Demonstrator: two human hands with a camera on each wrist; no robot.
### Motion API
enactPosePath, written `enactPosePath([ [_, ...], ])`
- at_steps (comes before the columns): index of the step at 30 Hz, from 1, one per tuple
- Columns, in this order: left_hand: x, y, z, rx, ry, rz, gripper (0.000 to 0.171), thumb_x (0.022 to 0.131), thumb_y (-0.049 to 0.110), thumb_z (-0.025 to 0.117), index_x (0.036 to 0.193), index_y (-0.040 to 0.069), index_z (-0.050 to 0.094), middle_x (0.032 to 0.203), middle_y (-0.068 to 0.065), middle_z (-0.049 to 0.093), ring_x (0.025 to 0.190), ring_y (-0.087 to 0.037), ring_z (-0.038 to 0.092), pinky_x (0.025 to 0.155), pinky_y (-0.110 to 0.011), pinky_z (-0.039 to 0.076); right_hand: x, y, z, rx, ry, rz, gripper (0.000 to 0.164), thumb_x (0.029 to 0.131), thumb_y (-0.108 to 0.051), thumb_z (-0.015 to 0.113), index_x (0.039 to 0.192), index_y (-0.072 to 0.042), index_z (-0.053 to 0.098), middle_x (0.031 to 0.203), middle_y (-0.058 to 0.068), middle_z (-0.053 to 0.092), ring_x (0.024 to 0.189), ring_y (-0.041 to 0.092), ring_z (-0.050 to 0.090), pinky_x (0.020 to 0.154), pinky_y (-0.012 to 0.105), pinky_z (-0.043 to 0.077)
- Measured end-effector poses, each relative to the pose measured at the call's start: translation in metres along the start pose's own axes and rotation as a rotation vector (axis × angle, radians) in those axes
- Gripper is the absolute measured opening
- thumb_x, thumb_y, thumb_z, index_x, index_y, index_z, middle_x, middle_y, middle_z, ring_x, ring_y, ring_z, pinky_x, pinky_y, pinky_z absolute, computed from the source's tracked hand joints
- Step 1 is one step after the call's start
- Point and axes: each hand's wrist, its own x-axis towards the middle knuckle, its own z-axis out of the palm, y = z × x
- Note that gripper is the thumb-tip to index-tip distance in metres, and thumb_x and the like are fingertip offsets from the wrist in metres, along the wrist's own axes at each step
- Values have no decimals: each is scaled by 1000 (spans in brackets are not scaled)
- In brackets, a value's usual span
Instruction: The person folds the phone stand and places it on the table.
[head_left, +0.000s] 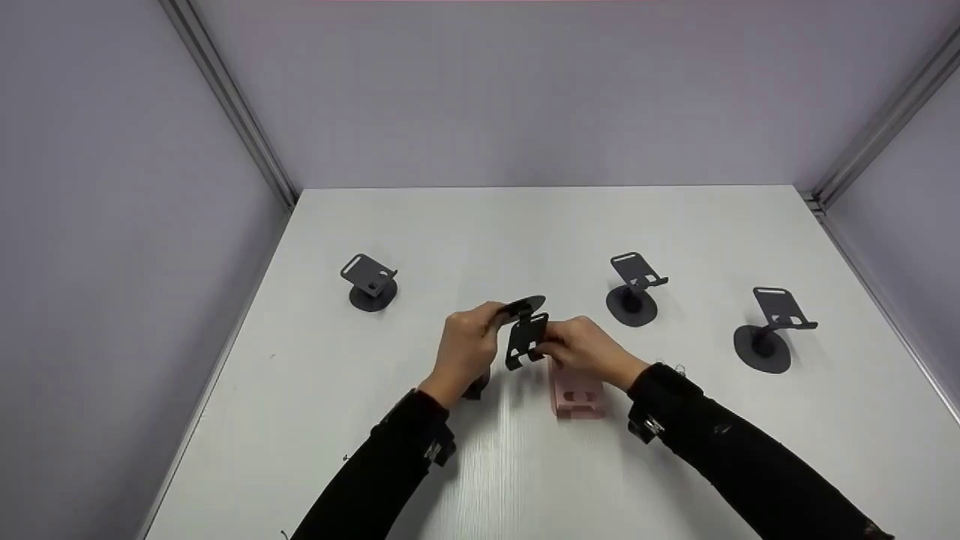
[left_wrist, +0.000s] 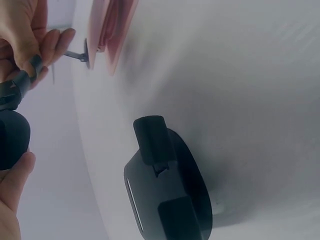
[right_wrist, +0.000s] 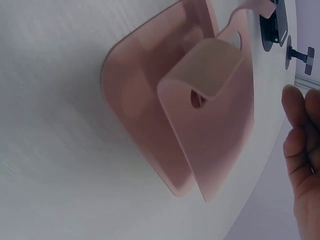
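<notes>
White table [head_left: 480, 465] met pale wall [head_left: 480, 90]. Blk phone stand [head_left: 526, 334], slotted plate + round base [head_left: 523, 305], was held above table nr. pink stand [head_left: 577, 397], hooks [head_left: 514, 364] twd. wearer, plate's long axis slightly slanted. L hand [head_left: 469, 341] pinched base; R hand [head_left: 589, 349] pinched plate's edge.

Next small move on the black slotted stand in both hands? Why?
Probably swing the black slotted plate outward with the right hand, the left hand steadying the rounded black base: each hand holds one part, and the rightmost black phone stand stands unfolded.
</notes>
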Motion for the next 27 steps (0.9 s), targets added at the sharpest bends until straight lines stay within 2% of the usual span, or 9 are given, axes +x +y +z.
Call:
enactPosePath([
  [15, -1, 5, 1, -52, -47, -64, 7, 95, 4, 67, 91, 2, 72, 77, -7, 75, 60, -17, 64, 57, -36, 54, -2, 1, 3, -19, 24, -21, 9, 93, -10, 74, 93, -1, 73, 67, 7, 70, 56, 11, 61, 57, 29, 52],
  [20, -2, 6, 1, -82, -43, -72, 8, 95, 3, 67, 90, 2, 72, 75, -6, 74, 60, -16, 62, 57, -34, 53, -3, 2, 5, -25, 35, -23, 8, 92, -10, 74, 94, -2, 74, 70, 8, 72, 56, 12, 61, 57, 29, 52],
  [27, -2, 7, 0, -138, -54, -112, 10, 95, 3, 68, 85, 2, 70, 67, -4, 67, 57, -9, 52, 54, -26, 45, -2, 2, 7, -58, 73, -38, 6, 91, -9, 75, 93, -3, 74, 75, 5, 74, 59, 13, 62, 57, 30, 52],
])
